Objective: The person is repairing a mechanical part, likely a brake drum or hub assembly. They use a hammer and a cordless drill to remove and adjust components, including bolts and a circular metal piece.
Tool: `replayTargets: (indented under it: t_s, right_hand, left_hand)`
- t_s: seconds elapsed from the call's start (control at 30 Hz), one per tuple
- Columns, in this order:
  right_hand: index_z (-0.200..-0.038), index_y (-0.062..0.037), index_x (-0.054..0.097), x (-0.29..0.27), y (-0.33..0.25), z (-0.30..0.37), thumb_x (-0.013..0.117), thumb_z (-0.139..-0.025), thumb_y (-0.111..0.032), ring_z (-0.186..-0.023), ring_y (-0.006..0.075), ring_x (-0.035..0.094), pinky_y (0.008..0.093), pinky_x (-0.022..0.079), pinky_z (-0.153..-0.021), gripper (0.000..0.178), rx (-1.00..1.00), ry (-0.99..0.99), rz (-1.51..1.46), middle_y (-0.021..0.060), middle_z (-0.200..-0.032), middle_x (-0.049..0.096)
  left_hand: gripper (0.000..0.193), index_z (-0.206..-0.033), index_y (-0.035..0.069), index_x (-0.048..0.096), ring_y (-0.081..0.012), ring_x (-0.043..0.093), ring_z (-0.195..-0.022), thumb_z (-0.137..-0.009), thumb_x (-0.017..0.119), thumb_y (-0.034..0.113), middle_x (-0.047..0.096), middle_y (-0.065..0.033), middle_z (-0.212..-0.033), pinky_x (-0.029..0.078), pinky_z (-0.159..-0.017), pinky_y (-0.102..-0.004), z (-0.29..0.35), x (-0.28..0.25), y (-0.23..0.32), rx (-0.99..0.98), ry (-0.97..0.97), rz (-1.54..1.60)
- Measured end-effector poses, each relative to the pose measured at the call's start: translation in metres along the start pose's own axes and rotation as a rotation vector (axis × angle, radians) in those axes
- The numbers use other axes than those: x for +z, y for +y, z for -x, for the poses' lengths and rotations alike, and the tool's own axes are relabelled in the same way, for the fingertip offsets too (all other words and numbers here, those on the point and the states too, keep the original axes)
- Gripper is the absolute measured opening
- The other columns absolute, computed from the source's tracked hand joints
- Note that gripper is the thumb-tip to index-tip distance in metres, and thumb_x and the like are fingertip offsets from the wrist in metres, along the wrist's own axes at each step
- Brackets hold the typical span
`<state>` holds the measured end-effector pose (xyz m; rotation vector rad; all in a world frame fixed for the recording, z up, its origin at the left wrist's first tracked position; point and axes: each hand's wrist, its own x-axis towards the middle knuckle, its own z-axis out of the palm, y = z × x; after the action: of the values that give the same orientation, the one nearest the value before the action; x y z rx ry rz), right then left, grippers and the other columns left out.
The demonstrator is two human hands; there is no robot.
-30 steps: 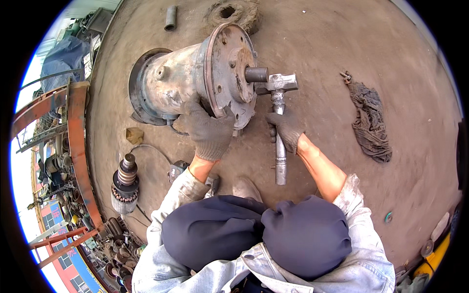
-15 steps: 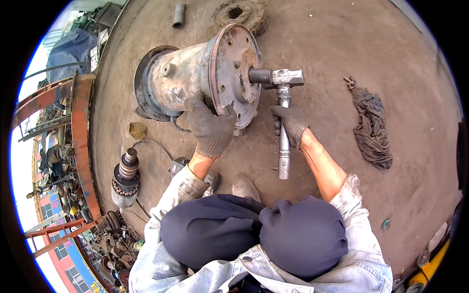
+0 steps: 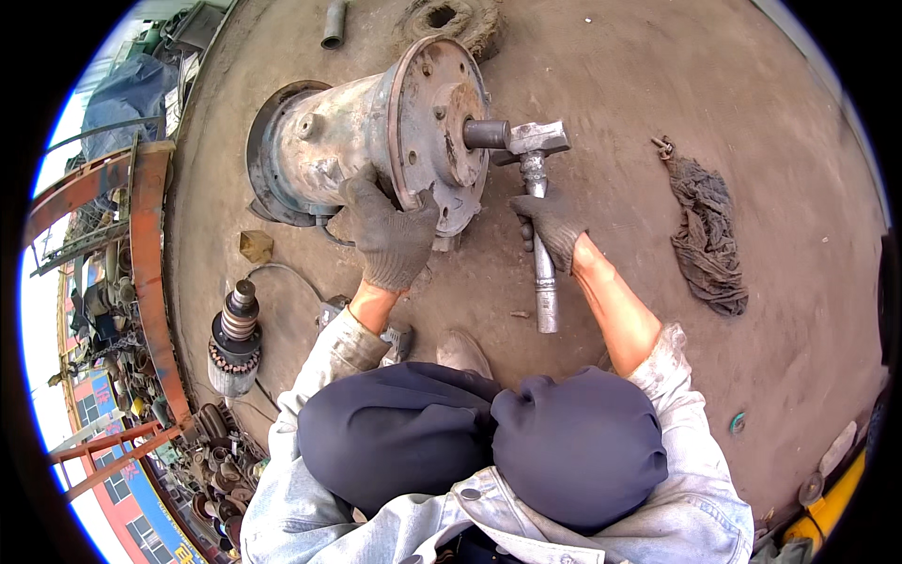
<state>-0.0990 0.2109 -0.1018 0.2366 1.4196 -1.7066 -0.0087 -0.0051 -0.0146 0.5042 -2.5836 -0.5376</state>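
Note:
A big rusty electric motor housing (image 3: 348,141) lies on its side on the dirty floor, its round end plate (image 3: 442,122) facing right with a short shaft (image 3: 487,134) sticking out. My gloved left hand (image 3: 390,235) grips the lower rim of that end plate. My gloved right hand (image 3: 552,226) is closed around the metal handle of a sledge hammer (image 3: 536,160), whose head sits against the shaft's tip.
A dark rag with a chain (image 3: 705,235) lies on the floor at the right. A wound rotor (image 3: 235,338) stands at the lower left beside an orange steel frame (image 3: 150,282) and scrap parts. A pipe piece (image 3: 333,23) lies at the top.
The hammer head stays at the shaft's end in all frames. The view has shifted slightly; the motor and both hands hold much the same places.

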Motion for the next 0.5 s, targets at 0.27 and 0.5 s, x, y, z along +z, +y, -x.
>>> replayTargets:
  t_s: [0.27,0.5]
  right_hand:
    - [-0.115,-0.0067,0.065,-0.086,0.007,0.060,0.075,-0.099,-0.020,-0.054,0.0106,0.057,0.0279,0.050,-0.048,0.024,-0.023,0.276,0.219,-0.0006,-0.075,0.059]
    - [-0.117,-0.0046,0.064,-0.191,0.030,0.109,0.076,-0.095,-0.024,-0.074,0.0283,0.073,0.0413,0.060,-0.064,0.031,0.055,0.581,0.913,0.0135,-0.086,0.072]
  left_hand:
    - [0.074,-0.143,-0.008,0.053,-0.0361,0.067,-0.112,-0.085,0.089,0.022,0.063,-0.0227,-0.126,0.055,-0.100,-0.0450,0.001,-0.017,0.004,-0.022,0.005,-0.071]
    - [0.073,-0.137,-0.002,0.060,-0.0376,0.072,-0.105,-0.081,0.093,0.031,0.067,-0.0209,-0.123,0.060,-0.092,-0.0465,-0.006,-0.008,0.009,0.008,0.065,-0.082]
